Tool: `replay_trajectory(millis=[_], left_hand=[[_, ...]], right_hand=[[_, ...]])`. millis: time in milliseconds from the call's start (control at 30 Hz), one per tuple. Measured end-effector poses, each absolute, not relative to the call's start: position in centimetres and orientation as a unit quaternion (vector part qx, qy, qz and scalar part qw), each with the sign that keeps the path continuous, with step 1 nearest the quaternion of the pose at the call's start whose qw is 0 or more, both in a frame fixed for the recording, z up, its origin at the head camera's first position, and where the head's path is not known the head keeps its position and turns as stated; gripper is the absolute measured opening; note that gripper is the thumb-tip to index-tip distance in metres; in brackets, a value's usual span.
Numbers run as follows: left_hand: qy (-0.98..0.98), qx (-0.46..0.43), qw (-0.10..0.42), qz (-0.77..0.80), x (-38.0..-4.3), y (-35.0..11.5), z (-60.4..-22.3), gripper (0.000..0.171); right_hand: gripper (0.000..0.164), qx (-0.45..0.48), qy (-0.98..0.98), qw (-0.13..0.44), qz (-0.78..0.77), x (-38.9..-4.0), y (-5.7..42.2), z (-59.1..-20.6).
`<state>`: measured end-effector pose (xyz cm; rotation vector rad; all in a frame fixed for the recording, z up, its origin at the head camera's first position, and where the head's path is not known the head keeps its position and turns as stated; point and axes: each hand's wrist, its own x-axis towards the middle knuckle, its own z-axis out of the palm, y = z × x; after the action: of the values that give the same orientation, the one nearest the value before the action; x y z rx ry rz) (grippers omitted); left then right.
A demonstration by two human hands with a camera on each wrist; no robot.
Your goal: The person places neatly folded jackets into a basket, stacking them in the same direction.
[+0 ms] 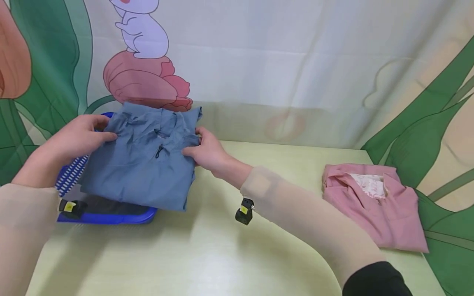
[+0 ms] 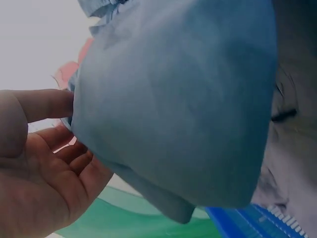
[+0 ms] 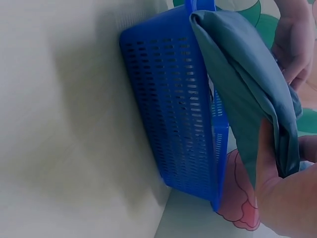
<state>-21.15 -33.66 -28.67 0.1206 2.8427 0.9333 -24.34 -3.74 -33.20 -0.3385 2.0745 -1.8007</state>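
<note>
A folded blue jacket (image 1: 129,176) with a dark zipper pull hangs over the blue plastic basket (image 1: 111,219) in the head view. At its left edge my left hand (image 1: 79,137) pinches the cloth between thumb and fingers. My right hand (image 1: 211,154) grips the opposite edge, thumb on top. From the right wrist view, the folded layers (image 3: 247,74) show above the slotted basket wall (image 3: 168,114), with the right thumb pressed on them. Grey cloth (image 2: 299,153) lies inside the basket, largely covered by the jacket.
On the table's right side lies a folded pink jacket (image 1: 400,218) with a patterned white lining. The light wooden table (image 1: 207,255) ends at a printed curtain (image 1: 259,74) behind. Small black wrist cameras hang at both sleeves.
</note>
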Motion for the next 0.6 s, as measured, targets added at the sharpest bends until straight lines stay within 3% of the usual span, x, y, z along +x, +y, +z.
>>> replay_trajectory(millis=[267, 600], left_hand=[[0.956, 0.042, 0.067, 0.283, -22.0, -35.5, -29.3, 0.045], [0.962, 0.023, 0.039, 0.27, -22.7, -36.5, -30.7, 0.038]], right_hand=[[0.069, -0.099, 0.74, 0.172, -0.643, -24.9, -6.2, -34.5], [0.06, -0.09, 0.725, 0.151, -0.666, -25.3, -7.9, -35.1]])
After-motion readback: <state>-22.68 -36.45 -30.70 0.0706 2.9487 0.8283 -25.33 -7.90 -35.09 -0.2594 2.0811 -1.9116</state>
